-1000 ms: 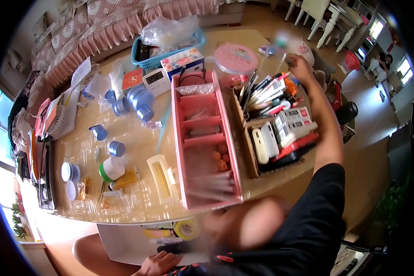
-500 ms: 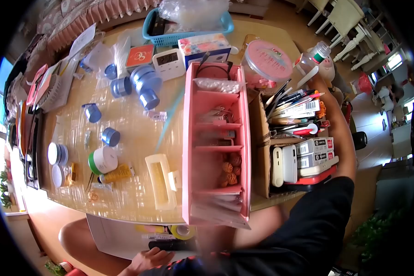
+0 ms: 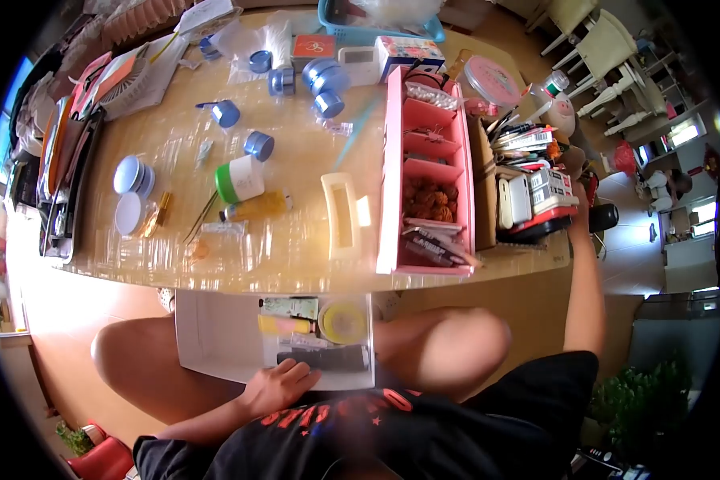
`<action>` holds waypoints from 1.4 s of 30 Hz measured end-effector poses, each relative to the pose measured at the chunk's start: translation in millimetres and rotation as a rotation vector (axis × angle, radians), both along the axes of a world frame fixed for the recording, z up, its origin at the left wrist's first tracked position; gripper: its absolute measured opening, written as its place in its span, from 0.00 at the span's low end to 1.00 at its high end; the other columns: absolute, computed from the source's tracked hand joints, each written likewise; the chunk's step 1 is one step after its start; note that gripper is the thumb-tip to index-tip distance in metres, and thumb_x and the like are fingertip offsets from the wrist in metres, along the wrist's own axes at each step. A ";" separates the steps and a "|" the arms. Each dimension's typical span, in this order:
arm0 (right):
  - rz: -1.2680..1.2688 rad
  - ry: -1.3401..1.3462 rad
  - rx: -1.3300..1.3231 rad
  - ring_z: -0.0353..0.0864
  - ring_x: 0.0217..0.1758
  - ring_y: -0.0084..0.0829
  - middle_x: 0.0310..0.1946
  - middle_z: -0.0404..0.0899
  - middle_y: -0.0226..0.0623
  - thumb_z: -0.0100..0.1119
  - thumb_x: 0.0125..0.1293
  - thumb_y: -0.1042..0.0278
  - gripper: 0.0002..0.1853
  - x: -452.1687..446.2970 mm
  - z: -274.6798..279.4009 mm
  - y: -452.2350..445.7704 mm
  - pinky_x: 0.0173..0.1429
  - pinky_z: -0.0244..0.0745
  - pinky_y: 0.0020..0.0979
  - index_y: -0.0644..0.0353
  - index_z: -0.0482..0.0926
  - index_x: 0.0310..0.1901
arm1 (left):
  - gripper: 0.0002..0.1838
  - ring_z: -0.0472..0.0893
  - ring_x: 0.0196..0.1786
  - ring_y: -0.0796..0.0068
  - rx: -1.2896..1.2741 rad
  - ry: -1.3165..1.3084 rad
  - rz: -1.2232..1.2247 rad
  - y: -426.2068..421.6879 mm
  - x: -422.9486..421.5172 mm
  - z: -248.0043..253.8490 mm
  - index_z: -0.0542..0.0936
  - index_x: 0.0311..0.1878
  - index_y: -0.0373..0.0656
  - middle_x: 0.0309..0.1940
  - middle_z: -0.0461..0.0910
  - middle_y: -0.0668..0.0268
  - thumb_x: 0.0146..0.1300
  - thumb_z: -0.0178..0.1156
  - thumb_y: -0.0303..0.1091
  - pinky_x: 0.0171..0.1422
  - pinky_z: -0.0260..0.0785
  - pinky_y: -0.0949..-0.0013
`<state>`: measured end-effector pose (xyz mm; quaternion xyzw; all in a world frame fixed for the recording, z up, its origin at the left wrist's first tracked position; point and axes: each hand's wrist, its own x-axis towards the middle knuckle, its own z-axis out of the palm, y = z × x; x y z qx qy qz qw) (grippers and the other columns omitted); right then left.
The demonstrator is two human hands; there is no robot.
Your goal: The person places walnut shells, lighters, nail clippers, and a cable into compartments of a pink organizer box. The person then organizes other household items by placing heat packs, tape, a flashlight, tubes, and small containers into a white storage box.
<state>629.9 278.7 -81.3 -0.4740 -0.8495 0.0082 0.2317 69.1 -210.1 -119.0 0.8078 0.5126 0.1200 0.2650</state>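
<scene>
My left hand (image 3: 284, 384) is curled over the near rim of a white box (image 3: 216, 352) on my lap, close to a dark oblong item (image 3: 324, 357). A yellow tape roll (image 3: 342, 322) and several tubes lie in that box. My right hand (image 3: 576, 166) is at the right side of a cardboard box (image 3: 483, 172); its fingers are mostly hidden. The cardboard box holds pens (image 3: 524, 140), small white cartons (image 3: 550, 188) and white devices. Left of it stands a pink divided organizer (image 3: 390, 184) with brown walnut-like balls (image 3: 430, 202) and thin packets.
Blue-lidded jars (image 3: 325, 76), a green-and-white jar (image 3: 240, 180) and a cream plastic handle-shaped piece (image 3: 342, 216) are on the table (image 3: 296, 268). At the back are a blue basket (image 3: 384, 34) and a tissue box (image 3: 409, 58). A pink-lidded tub (image 3: 492, 80) stands at right.
My view has tipped downward, showing more of my lap and the white box. My right hand has come nearer, from beside the clear bottle to the cardboard box's side. My left hand stays at the white box.
</scene>
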 end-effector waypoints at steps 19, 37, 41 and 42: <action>0.360 0.545 -0.212 0.86 0.43 0.28 0.59 0.82 0.42 0.65 0.71 0.76 0.21 -394.3 128.0 -306.3 0.40 0.80 0.24 0.60 0.78 0.64 | 0.20 0.78 0.52 0.63 0.074 0.060 -0.057 -32.3 -53.8 3.1 0.78 0.52 0.40 0.47 0.74 0.64 0.54 0.63 0.29 0.42 0.83 0.64; 0.140 0.436 -0.542 0.85 0.47 0.25 0.52 0.83 0.37 0.66 0.63 0.86 0.14 -429.6 1.2 -379.8 0.44 0.83 0.25 0.67 0.77 0.48 | 0.08 0.78 0.49 0.65 0.221 0.060 -0.055 -38.4 -75.8 -14.4 0.77 0.38 0.44 0.42 0.73 0.65 0.55 0.63 0.30 0.39 0.83 0.65; 0.163 0.270 -0.415 0.85 0.47 0.35 0.50 0.81 0.39 0.64 0.60 0.87 0.13 -439.9 3.4 -375.2 0.43 0.84 0.32 0.67 0.76 0.46 | 0.08 0.78 0.48 0.65 0.262 0.037 -0.034 -36.7 -73.0 -18.6 0.77 0.37 0.44 0.42 0.74 0.64 0.54 0.63 0.30 0.37 0.82 0.66; 0.172 0.232 -0.377 0.85 0.46 0.38 0.49 0.80 0.41 0.64 0.60 0.87 0.13 -441.1 2.2 -374.5 0.43 0.83 0.35 0.67 0.76 0.45 | 0.08 0.79 0.48 0.65 0.258 0.058 -0.045 -35.6 -72.1 -18.7 0.78 0.37 0.44 0.42 0.74 0.64 0.54 0.63 0.30 0.38 0.82 0.66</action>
